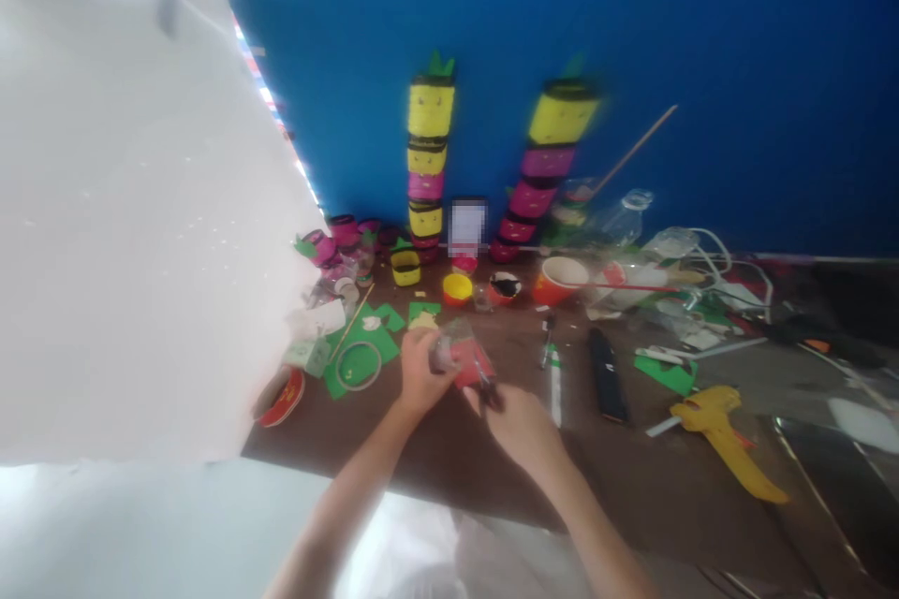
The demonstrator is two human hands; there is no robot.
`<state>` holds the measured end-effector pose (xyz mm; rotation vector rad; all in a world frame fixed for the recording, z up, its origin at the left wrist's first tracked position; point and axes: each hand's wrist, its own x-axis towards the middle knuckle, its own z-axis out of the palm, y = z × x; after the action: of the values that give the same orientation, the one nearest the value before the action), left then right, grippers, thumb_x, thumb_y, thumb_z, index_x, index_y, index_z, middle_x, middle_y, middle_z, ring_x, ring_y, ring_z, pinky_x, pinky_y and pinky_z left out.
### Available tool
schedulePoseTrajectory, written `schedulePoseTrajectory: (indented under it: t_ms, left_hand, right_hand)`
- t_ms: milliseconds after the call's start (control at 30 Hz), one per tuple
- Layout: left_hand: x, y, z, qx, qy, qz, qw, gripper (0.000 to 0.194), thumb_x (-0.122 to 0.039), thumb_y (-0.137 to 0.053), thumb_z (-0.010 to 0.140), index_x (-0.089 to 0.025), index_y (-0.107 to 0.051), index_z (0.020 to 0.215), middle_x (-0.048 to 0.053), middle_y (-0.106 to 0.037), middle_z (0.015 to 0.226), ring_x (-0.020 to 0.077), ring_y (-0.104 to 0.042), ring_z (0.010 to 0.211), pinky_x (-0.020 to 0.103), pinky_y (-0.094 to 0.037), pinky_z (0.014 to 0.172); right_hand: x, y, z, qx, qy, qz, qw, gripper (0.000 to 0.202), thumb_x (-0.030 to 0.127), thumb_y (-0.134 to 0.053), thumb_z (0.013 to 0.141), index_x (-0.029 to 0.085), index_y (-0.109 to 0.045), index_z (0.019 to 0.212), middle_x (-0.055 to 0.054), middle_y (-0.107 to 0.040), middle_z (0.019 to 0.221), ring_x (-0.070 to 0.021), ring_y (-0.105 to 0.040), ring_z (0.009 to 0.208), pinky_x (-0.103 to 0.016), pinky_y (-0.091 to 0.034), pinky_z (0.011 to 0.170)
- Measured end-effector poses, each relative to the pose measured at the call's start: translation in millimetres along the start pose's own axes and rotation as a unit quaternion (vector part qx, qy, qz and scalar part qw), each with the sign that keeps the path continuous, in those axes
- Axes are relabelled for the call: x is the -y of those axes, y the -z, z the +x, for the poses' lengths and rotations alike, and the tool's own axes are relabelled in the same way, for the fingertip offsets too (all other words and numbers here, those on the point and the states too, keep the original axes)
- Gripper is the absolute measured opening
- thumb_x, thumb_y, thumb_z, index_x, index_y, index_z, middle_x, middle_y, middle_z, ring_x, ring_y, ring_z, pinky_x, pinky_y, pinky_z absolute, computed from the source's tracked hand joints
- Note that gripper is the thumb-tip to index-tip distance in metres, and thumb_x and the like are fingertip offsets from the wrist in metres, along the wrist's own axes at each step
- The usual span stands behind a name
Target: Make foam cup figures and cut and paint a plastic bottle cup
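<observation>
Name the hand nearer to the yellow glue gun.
Right. The right hand is to the left of the yellow glue gun, not touching it; the left hand is farther left, on the far side of the right hand.

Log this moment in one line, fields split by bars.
left hand: holds clear-and-red plastic piece | right hand: holds scissors at piece | blade contact: blurred | yellow glue gun: on table, right

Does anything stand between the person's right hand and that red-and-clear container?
Only the scissors in the right hand, whose blades overlap the red-and-clear container in this view; blur hides whether they touch. Nothing else visible stands between. The left hand holds the container.
</observation>
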<state>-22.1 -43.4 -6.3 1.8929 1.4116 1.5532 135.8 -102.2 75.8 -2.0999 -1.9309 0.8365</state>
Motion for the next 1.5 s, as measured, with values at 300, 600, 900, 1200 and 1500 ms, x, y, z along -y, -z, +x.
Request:
schedulePoseTrajectory:
  t_ms: [300,600,900,1200,1500]
  left_hand:
    - [-3.4,-0.2,-9.6,-0.009,-0.084,0.097,0.992,0.050,-0.020,-0.069,0.062,-0.023,-0.057,0.111,0.010,-0.052,0.108,0.0263,-0.050,0.103,0.042,-0.042,0.089]
    - [-7.0,-0.7,-10.6,-0.024,-0.079,0.110,0.990,0.052,-0.020,-0.070,0.062,-0.022,-0.055,0.111,0.010,-0.051,0.108,0.0257,-0.050,0.102,0.041,-0.043,0.088]
    - [-6.0,-3.9,-7.2,-0.067,-0.095,0.148,0.982,0.054,-0.022,-0.069,0.064,-0.017,-0.050,0.115,0.010,-0.050,0.106,0.0228,-0.050,0.099,0.038,-0.046,0.084]
    - [-11.3,-2.3,-9.6,-0.039,-0.164,0.221,0.961,0.044,-0.014,-0.060,0.070,-0.016,-0.055,0.114,0.014,-0.054,0.108,0.0261,-0.048,0.106,0.041,-0.042,0.088]
    - [-11.9,-3.0,-9.8,-0.032,-0.160,0.219,0.962,0.045,-0.012,-0.059,0.071,-0.016,-0.054,0.115,0.014,-0.055,0.110,0.0263,-0.048,0.107,0.042,-0.042,0.090]
  right_hand:
    - [-6.4,-8.1,6.0,0.000,-0.014,-0.027,1.000,0.043,0.053,-0.039,0.086,0.021,-0.067,0.079,-0.008,-0.069,0.075,-0.0203,-0.064,0.071,-0.024,-0.035,0.057]
    - [-10.5,-11.0,9.5,0.001,-0.026,-0.037,0.999,0.041,0.049,-0.039,0.088,0.021,-0.069,0.081,-0.009,-0.070,0.077,-0.0198,-0.064,0.071,-0.024,-0.035,0.057]
    - [-14.9,-5.5,6.1,0.002,-0.029,-0.034,0.999,0.042,0.053,-0.042,0.084,0.021,-0.068,0.072,-0.008,-0.069,0.073,-0.0196,-0.063,0.068,-0.024,-0.033,0.053]
    - [-11.9,-6.7,3.8,0.018,-0.022,0.024,0.999,0.041,0.052,-0.046,0.083,0.021,-0.068,0.068,-0.008,-0.069,0.069,-0.0196,-0.063,0.065,-0.024,-0.033,0.054]
    - [-13.9,-9.1,7.1,0.028,-0.010,0.060,0.998,0.041,0.052,-0.045,0.082,0.020,-0.068,0.069,-0.008,-0.070,0.068,-0.0213,-0.065,0.068,-0.023,-0.035,0.053]
